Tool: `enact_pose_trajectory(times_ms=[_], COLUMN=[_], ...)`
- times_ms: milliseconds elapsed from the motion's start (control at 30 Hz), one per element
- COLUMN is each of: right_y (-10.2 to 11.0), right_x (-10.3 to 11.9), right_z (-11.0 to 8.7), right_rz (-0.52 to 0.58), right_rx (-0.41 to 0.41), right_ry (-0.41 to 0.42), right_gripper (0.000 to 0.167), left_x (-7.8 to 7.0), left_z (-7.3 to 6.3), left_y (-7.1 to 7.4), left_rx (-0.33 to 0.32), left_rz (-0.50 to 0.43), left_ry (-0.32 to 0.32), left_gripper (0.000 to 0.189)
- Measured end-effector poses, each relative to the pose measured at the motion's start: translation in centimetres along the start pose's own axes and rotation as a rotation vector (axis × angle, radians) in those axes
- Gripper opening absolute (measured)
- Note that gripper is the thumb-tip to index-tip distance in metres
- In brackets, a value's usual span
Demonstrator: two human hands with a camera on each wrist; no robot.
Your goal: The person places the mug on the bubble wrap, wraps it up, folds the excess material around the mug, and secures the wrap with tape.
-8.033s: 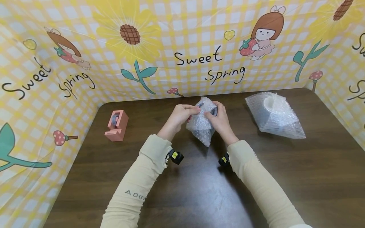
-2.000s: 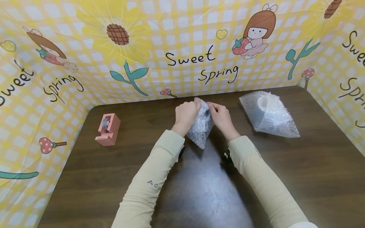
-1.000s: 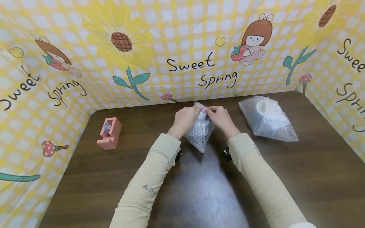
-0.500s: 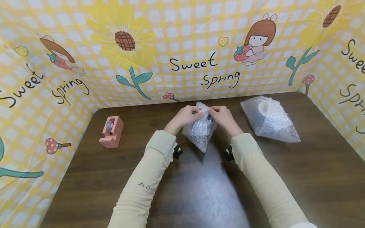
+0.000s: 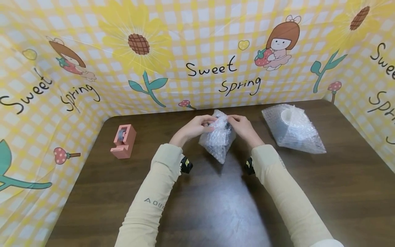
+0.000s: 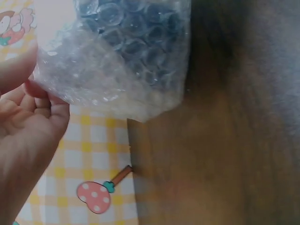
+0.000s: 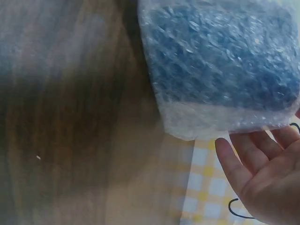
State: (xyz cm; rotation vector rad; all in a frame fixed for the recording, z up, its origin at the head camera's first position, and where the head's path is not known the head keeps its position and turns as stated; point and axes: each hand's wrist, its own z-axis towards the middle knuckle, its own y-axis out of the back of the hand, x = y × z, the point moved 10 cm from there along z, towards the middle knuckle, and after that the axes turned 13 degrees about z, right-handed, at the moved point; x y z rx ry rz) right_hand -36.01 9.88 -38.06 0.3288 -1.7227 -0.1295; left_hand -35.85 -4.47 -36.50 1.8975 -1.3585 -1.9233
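Observation:
A dark blue object wrapped in bubble wrap (image 5: 219, 137) stands near the table's back edge, between the two hands. Its blue shows through the bubbles in both wrist views; what it is stays hidden by the wrap. My left hand (image 5: 192, 129) holds the wrap at the upper left side, and in the left wrist view thumb and finger pinch the film's edge (image 6: 51, 86). On the other side, my right hand (image 5: 243, 127) grips the top right of the wrap. In the right wrist view the fingers (image 7: 248, 152) lie along the bundle's edge, some of them partly hidden.
A second bubble-wrapped bundle (image 5: 302, 133) with a white round rim showing lies at the back right of the wooden table (image 5: 216, 206). A pink tape dispenser (image 5: 126, 142) holding a tape roll stands at the left. Yellow checked cloth (image 5: 210, 37) hangs behind the table.
The hands met at the bundle's top one second ago; since then the left hand has shifted left and slightly down along the wrap. The right hand stays at the top right.

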Motion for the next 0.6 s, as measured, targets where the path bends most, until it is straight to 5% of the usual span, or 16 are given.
enact_pose_trajectory(times_ms=[200, 367, 467, 600], right_y=[-0.1, -0.2, -0.2, 0.2], right_x=[-0.6, -0.8, -0.9, -0.9], right_z=[0.3, 0.6, 0.8, 1.0], right_rz=[-0.027, -0.034, -0.040, -0.114], right_rx=[-0.032, -0.012, 0.015, 0.044], right_ry=[-0.014, 0.002, 0.008, 0.052], right_gripper=[0.051, 0.051, 0.054, 0.064], left_x=[0.2, 1.4, 2.1, 2.8], left_z=[-0.2, -0.5, -0.6, -0.8], left_y=[0.4, 0.3, 0.6, 1.8], left_rx=[-0.066, -0.055, -0.074, -0.179], left_rz=[-0.166, -0.304, -0.311, -0.228], left_ry=[-0.081, -0.070, -0.044, 0.001], left_gripper=[0.045, 0.051, 0.051, 0.043])
